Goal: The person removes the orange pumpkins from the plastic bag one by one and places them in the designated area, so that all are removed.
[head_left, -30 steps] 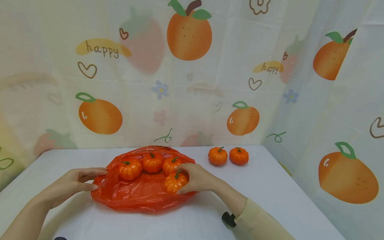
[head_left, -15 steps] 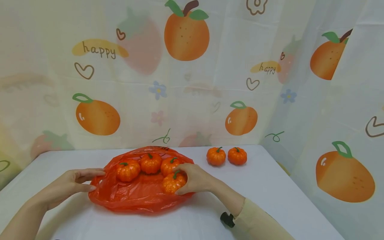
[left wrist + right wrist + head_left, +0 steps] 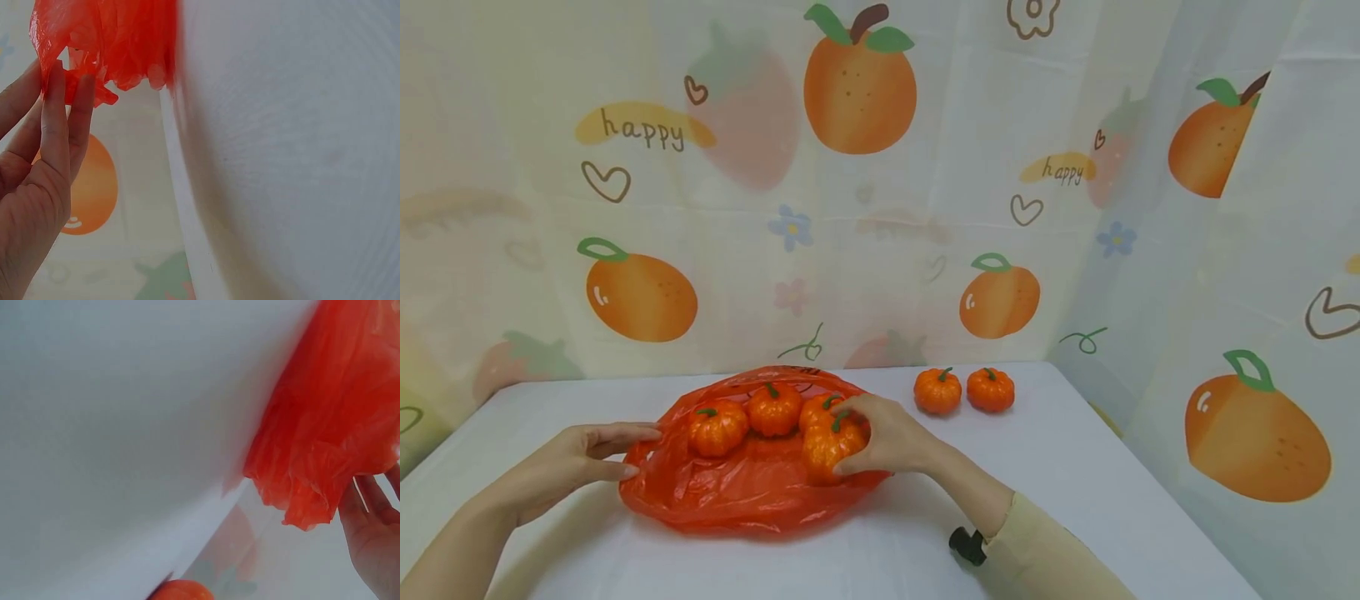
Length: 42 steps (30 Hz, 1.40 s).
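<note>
A red plastic bag (image 3: 752, 500) lies spread with its mouth toward me in the head view. My right hand (image 3: 887, 433) holds a small orange pumpkin (image 3: 827, 450) with a green stem, thumb in front and fingers behind, at the right side of the bag. Three more pumpkins sit inside: a left one (image 3: 718, 429), a middle one (image 3: 774, 410), and a right one (image 3: 816, 410) partly hidden by the held one. At the bag's left edge my left hand (image 3: 568, 462) pinches the film; the left wrist view shows its fingers (image 3: 55, 131) at the crumpled edge.
Two similar pumpkins, one nearer (image 3: 937, 392) and one farther right (image 3: 991, 390), stand at the back right of the white table (image 3: 1037, 467). Behind it hangs a fruit-print curtain (image 3: 737, 292). A black wrist device (image 3: 967, 546) is on my right forearm.
My right hand has raised the held pumpkin slightly and tilted it, so it covers more of the one behind. My left hand stays at the bag's edge. The view has drifted a little.
</note>
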{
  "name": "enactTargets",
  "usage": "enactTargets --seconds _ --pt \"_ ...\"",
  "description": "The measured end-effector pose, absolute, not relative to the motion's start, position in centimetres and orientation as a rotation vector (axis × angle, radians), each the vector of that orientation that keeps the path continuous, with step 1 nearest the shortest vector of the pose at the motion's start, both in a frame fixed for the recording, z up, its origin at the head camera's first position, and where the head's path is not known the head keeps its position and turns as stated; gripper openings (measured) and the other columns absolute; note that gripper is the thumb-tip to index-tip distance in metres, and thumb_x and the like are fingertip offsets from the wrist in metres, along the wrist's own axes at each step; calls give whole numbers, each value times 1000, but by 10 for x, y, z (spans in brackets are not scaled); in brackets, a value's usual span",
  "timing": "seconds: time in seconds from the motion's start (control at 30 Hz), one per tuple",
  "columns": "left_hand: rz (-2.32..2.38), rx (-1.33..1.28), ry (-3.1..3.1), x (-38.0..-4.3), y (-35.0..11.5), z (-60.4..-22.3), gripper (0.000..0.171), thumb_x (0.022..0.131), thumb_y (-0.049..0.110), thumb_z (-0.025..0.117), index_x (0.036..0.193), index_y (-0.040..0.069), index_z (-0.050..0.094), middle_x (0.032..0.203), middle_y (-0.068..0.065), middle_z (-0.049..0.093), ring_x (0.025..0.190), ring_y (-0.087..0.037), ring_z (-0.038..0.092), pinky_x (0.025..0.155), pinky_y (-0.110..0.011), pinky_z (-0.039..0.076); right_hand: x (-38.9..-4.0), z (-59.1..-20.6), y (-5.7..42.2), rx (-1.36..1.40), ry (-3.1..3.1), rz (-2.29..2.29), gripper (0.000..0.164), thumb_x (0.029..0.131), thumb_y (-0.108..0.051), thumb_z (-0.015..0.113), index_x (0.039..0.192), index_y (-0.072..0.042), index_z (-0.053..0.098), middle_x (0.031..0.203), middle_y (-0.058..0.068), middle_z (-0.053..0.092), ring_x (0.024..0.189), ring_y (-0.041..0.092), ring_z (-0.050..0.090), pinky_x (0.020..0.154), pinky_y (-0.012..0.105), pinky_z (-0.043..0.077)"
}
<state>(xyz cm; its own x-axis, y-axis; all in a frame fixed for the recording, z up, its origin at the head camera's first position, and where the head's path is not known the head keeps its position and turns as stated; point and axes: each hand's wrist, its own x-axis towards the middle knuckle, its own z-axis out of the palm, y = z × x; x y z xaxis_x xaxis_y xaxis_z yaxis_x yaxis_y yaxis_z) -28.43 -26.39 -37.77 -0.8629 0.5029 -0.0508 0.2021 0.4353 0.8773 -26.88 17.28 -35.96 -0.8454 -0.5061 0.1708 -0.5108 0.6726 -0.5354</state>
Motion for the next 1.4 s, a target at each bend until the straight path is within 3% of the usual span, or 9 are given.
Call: enactTargets --seconds 0.33,0.93,1.4 --pt "1386 632 2399 -285 -263 -379 48 94 15 64 140 4 54 126 32 59 112 26 46 85 -9 46 -271 -352 179 808 -2824 956 67 72 -38 86 132 -24 59 126 -3 63 114 16 57 100 39 49" --pt "1381 641 2408 -284 -264 -379 48 94 15 63 140 4 54 127 33 58 112 26 46 85 -9 46 -274 -341 190 736 -2735 1073 65 72 -28 88 130 -20 59 123 1 62 113 21 58 97 43 53" --pt "1365 623 2406 -284 -264 -380 49 94 16 64 141 6 53 128 34 57 112 27 44 85 -10 45 -280 -336 206 650 -2698 1146 68 72 -27 87 133 -20 57 131 0 59 112 25 57 82 31 57"
